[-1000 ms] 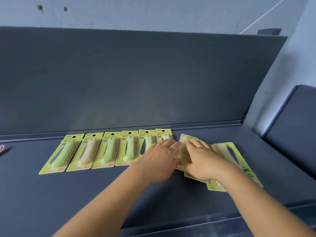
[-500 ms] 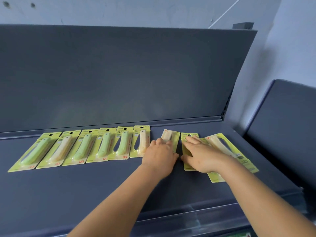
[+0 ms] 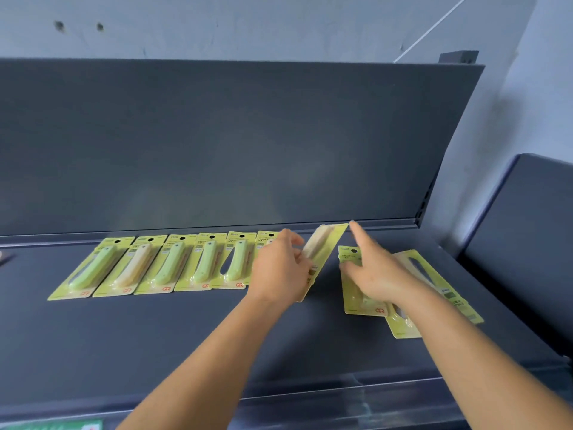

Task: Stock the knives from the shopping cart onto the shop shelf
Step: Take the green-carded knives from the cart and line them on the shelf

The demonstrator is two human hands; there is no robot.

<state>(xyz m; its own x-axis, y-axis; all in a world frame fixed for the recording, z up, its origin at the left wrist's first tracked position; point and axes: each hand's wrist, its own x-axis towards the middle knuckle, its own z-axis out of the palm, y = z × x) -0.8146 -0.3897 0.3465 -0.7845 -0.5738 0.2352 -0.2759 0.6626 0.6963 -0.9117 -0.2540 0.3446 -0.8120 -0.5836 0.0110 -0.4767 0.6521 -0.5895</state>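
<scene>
A dark grey metal shelf (image 3: pixel 186 330) with a tall back panel (image 3: pixel 217 144) fills the view, set against a pale wall (image 3: pixel 279 23); a second dark panel (image 3: pixel 527 231) stands at three o'clock.

A cream-handled knife pack (image 3: pixel 325 246) is held just right of centre, tilted with its top toward one o'clock and apparently raised off the shelf. It is pinched along its lower left edge by the left hand (image 3: pixel 279 271), whose fingers are curled onto the card. At nine o'clock from it, a row of six knife packs (image 3: pixel 173 265) lies flat, side by side and slightly overlapping, the last one partly hidden under the left hand. At three o'clock from the held pack, two more loose packs (image 3: pixel 406 293) lie overlapped and askew. These are pressed by the right hand (image 3: pixel 375 274), with its forefinger stretched toward twelve o'clock and the other fingers bent down onto the upper card; whether anything is actually gripped there cannot be told.

The step in hand is judged to be the setting of the held pack into the gap at the row's right end. The light edge pinch could let the card twist or slip, so that it lands crooked. The neighbouring pack could be nudged out of line by the left hand as the card is lowered. The overlapped pair could be dragged toward the shelf's front edge if the right hand slides.
</scene>
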